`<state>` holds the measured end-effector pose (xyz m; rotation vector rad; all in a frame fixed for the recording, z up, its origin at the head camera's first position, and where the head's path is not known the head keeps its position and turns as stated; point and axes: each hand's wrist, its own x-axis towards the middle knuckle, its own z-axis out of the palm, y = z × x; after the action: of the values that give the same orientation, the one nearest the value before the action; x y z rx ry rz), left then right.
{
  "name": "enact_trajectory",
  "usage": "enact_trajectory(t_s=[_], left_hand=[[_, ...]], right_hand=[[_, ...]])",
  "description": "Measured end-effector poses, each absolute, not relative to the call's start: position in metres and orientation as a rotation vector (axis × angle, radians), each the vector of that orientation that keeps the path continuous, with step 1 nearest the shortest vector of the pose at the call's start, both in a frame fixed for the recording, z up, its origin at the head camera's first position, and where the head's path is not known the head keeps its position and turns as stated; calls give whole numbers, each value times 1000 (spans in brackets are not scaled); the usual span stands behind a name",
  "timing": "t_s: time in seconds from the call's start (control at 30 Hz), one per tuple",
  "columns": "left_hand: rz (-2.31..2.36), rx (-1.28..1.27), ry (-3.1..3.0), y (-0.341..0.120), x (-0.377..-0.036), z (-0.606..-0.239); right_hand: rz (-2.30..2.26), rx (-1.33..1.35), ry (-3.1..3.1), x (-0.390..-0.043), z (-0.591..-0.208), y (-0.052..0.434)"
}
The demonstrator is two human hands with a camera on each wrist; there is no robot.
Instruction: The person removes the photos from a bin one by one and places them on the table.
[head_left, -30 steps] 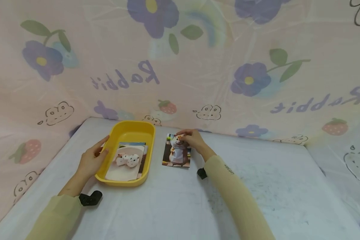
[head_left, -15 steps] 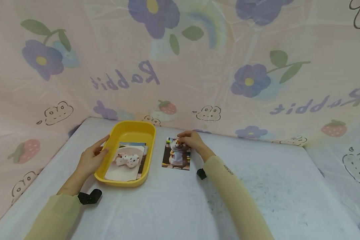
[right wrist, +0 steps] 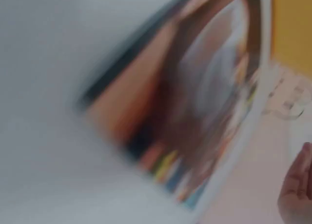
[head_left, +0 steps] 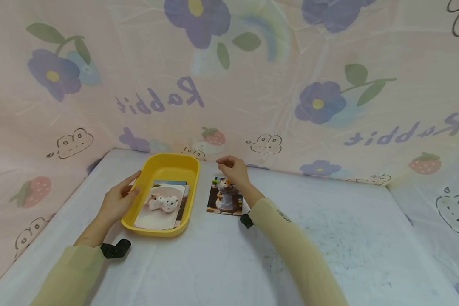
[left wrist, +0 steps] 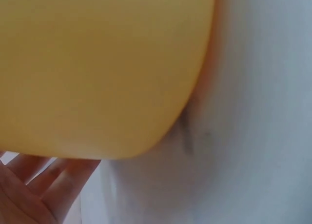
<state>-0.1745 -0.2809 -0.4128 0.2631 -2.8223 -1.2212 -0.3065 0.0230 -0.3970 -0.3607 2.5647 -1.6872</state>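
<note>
My left hand [head_left: 116,203] holds the left side of a yellow plastic tray [head_left: 195,180], index finger and thumb at its rim. In the left wrist view, its fingers [left wrist: 63,185] pass behind the tray's edge [left wrist: 97,87], their tips hidden. Several photo cards lie stacked in the tray's near part; the top one [head_left: 149,219] shows two white round figures. Right of the tray, a photo card [head_left: 216,206] of an aproned hamster lies on the table. My right hand [head_left: 235,171] hovers over its far right corner with nothing in its fingers, fingertips beyond its far edge, covering part of it.
The white-covered table [head_left: 214,263] has dark smudges on its right side. A pink curtain [head_left: 229,114] printed with flowers and rabbits stands along the back and sides. Black devices sit at the left wrist [head_left: 116,248] and right wrist [head_left: 247,220].
The hamster card slid slightly toward me under my right fingers. Those fingers have since come off it and moved up and left. My left hand and the tray stay in place.
</note>
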Motion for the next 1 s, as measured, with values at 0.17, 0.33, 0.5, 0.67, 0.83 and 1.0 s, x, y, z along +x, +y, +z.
enact_trajectory(t_s=[0.17,0.33,0.5,0.67,0.83,1.0], left_hand=[[-1215,230,-2794,-281,-173,-414],[-1219,220,-2778,-280,-173,-415],[-1232,241,-2782,-279,-172,-415],[-1252,253,-2778,-279,-172,-416],[-1255,261,-2776,-280,-172,-417],[-1266,256,-2761,-278,-172,-416]], right_hand=[[-1728,-464,2508,-297,-385,-3],[-1675,-571,2413,-291,-382,-28],[-1582,-569,2358,-287,-382,-47],[-1450,-486,2328,-284,-375,-61],[-1239,-475,2326,-283,-366,-72],[-1057,-569,2341,-284,-364,-82]])
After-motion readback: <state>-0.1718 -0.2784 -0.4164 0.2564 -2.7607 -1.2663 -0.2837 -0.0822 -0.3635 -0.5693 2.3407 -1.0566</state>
